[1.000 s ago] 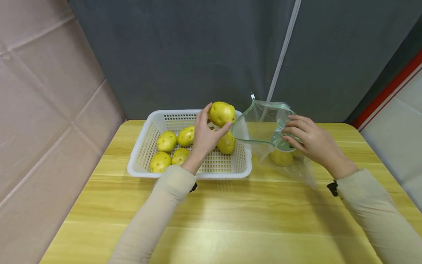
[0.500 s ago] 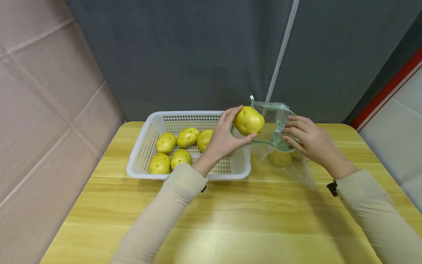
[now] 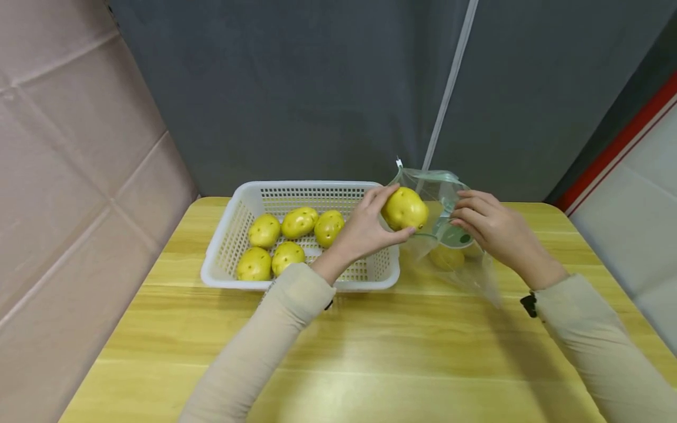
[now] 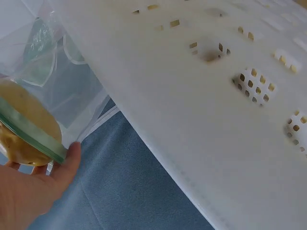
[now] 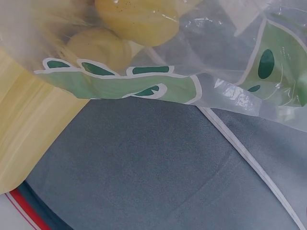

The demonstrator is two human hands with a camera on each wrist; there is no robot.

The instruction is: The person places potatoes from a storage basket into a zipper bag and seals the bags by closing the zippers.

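In the head view my left hand (image 3: 370, 226) grips a yellow potato (image 3: 405, 209) between fingers and thumb, at the mouth of a clear zip bag (image 3: 465, 271). In the left wrist view the bag's green zip strip (image 4: 29, 133) crosses in front of that potato. My right hand (image 3: 489, 228) pinches the bag's edge on the right and holds the mouth apart. Inside the bag, potatoes (image 5: 139, 21) show through the plastic, which bears green printed shapes (image 5: 139, 86). The right hand is outside the right wrist view.
A white perforated basket (image 3: 211, 258) stands on the wooden table (image 3: 338, 364), left of the bag, with several potatoes (image 3: 264, 230) in it. A dark grey fabric panel (image 3: 275, 88) rises behind the table. Padded beige wall (image 3: 69, 176) lies to the left.
My left hand has carried the potato from above the basket rightward, then slightly down into the bag's mouth. The right hand keeps its hold on the bag with little movement.
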